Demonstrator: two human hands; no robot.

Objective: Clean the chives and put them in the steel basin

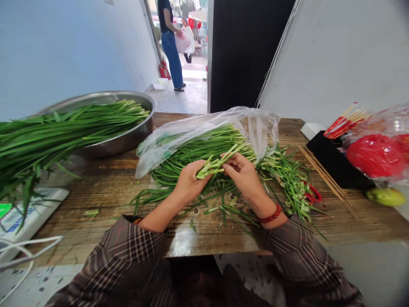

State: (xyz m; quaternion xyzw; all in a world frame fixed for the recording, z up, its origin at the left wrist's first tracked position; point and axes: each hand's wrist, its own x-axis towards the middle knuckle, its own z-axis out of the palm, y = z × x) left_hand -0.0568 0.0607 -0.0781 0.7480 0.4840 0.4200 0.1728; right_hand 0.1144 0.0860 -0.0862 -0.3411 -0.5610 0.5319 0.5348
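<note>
My left hand (191, 181) is closed round a small bunch of garlic chives (209, 168), pale stem ends pointing up and to the right. With thumb and fingers, my right hand (240, 172) pinches some of the same stems. Behind both hands a larger pile of chives (204, 147) lies partly under a clear plastic bag (191, 130). Loose leaf scraps and trimmings (289, 183) are spread to the right of my right hand, and more bits lie on the wood below.
A steel basin (118, 147) with long chives stands at the left, their leaves hanging over a white scale (35, 213). At the right are chopsticks (332, 183), a black holder (338, 164), red scissor handles (313, 194) and a red packet (375, 155). A person (172, 47) stands by the doorway.
</note>
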